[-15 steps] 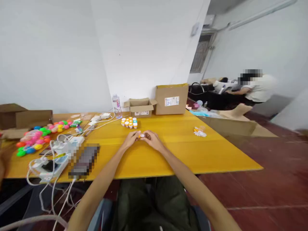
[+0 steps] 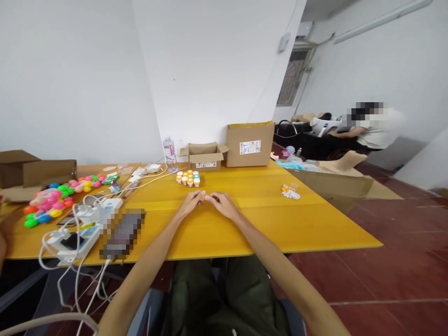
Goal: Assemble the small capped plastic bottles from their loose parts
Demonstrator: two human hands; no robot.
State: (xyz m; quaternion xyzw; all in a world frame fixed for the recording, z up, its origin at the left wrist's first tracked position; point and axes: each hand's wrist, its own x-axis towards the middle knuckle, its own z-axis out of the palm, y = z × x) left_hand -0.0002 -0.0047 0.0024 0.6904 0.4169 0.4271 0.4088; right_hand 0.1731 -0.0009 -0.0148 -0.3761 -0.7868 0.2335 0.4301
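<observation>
Barely shifted since the earlier frame: left hand (image 2: 191,202) and right hand (image 2: 222,204) still meet mid-table (image 2: 315,224), fingertips pinching a small orange-capped bottle (image 2: 204,198). Probably mid-twist on the cap; next calls for steady grip. More bottles (image 2: 188,178) cluster farther back.

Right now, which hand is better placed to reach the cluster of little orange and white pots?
Probably the left hand: the pots stand just beyond it, slightly left of where both hands pinch a small orange piece. The right hand sits farther off.

Labels on the tall box (image 2: 249,147), small box (image 2: 206,164) and bottle (image 2: 171,150) are too small to read.
</observation>
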